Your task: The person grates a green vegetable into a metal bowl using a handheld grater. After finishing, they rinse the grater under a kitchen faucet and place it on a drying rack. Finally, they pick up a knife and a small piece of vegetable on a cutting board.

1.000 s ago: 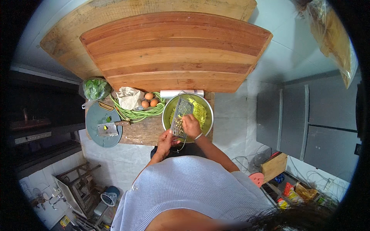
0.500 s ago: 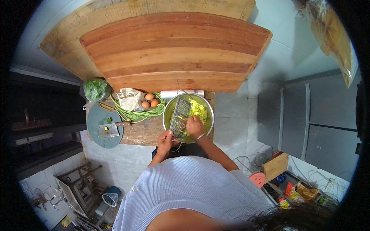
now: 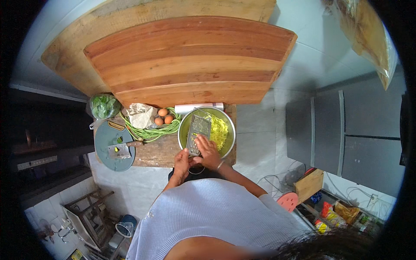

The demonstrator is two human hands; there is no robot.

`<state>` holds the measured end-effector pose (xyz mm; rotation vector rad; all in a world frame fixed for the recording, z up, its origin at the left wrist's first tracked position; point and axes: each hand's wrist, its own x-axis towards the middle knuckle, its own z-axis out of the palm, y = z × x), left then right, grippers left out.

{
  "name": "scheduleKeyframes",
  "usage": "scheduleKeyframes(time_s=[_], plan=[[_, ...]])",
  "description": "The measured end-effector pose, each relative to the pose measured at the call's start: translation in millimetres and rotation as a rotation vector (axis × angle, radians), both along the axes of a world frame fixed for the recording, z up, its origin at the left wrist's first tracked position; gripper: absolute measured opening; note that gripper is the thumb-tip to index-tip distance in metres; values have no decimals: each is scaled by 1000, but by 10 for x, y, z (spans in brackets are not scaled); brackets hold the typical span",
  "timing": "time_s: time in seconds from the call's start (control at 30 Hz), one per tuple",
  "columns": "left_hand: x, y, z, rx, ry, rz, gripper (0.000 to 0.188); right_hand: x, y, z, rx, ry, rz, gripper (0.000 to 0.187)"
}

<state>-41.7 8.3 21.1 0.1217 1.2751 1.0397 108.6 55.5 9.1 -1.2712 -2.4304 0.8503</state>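
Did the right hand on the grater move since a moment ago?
Yes. The right hand has slid down the grater toward the near rim of the bowl; earlier it sat higher, over the yellow shreds.

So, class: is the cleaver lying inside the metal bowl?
No. The cleaver lies on the round grey cutting board, at the left of the wooden table, apart from the metal bowl.

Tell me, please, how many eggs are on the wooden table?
3 eggs show: one beside the crumpled paper, two just below, against the long beans. More may be hidden.
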Motion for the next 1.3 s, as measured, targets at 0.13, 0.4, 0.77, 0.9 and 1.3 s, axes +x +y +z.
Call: scheduleKeyframes(time_s=[0.13, 0.4, 0.77, 0.9, 1.3], plan=[[-11, -55, 11, -1, 42, 3, 31, 404, -17, -376, -120, -210, -314, 78], [49, -131, 103, 39, -2, -65, 28, -168, 142, 92, 70, 140, -66, 76], [-672, -697, 371, 86, -17, 161, 31, 79, 217, 52, 159, -9, -332, 47], [-1159, -1307, 580, 110, -131, 349, 32, -68, 163, -212, 50, -173, -250, 38], [-2784, -4926, 1006, 404, -74, 1247, 27, -3164, -1045, 502, 54, 287, 231, 10]])
